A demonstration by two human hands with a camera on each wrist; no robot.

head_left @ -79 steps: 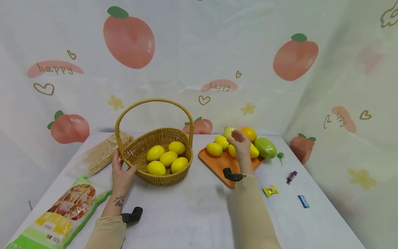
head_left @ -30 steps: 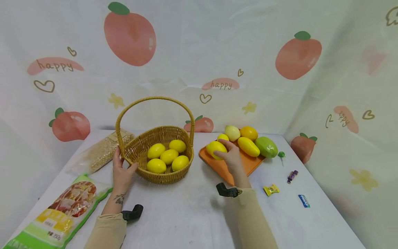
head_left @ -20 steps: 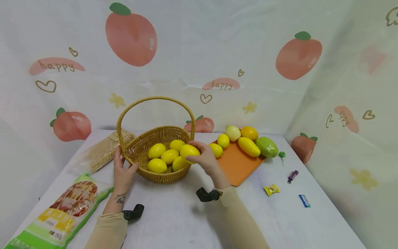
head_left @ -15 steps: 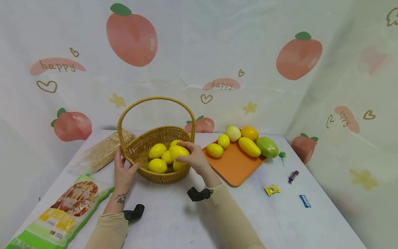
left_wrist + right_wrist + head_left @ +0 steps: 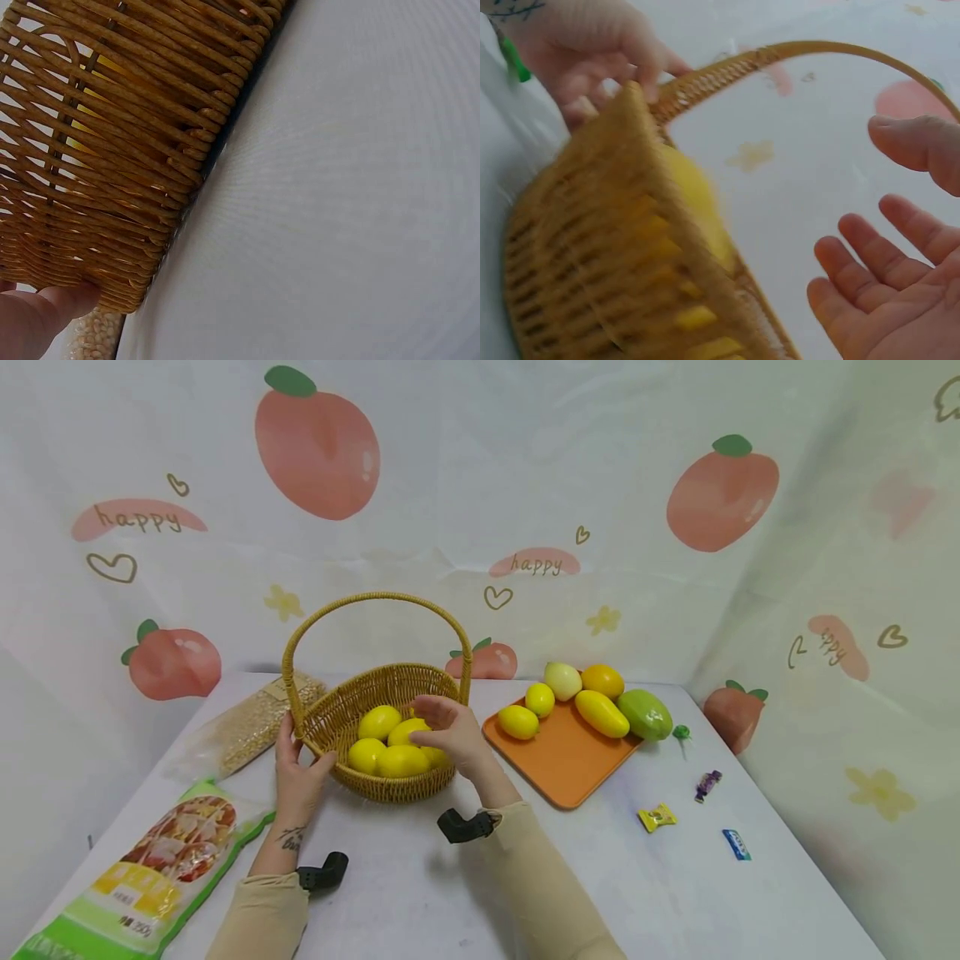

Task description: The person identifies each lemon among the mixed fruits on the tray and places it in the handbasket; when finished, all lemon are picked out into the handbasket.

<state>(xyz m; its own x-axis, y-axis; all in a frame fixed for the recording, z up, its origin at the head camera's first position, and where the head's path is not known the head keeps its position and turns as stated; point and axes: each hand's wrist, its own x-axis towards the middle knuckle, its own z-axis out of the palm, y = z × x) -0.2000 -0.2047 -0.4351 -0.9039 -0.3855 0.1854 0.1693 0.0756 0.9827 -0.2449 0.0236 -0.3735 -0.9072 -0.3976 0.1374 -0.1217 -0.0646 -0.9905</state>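
A wicker basket (image 5: 393, 789) with a tall arched handle stands left of centre, holding several yellow lemons (image 5: 379, 722). My left hand (image 5: 296, 777) grips the basket's left end beside the handle base; in the left wrist view its fingertips press the woven wall (image 5: 142, 142). Over the basket's right side hovers my right hand (image 5: 457, 739), fingers extended and parted from the thumb, covering some lemons. The right wrist view shows that hand (image 5: 900, 292) holding nothing, with the basket rim beside it. Two lemons (image 5: 518, 722) lie on an orange tray (image 5: 566, 768) to the right.
Also on or beside the tray are a long yellow fruit (image 5: 602, 714), an orange fruit (image 5: 603, 682), a pale round fruit (image 5: 562, 681) and a green fruit (image 5: 645, 715). Several sweets, including a yellow-wrapped one (image 5: 657, 817), lie right. Two food bags (image 5: 161, 877) lie left.
My right hand took a lemon from the tray, carried it left and let it go in the basket, where lemons have shifted. My left hand keeps its place on the basket.
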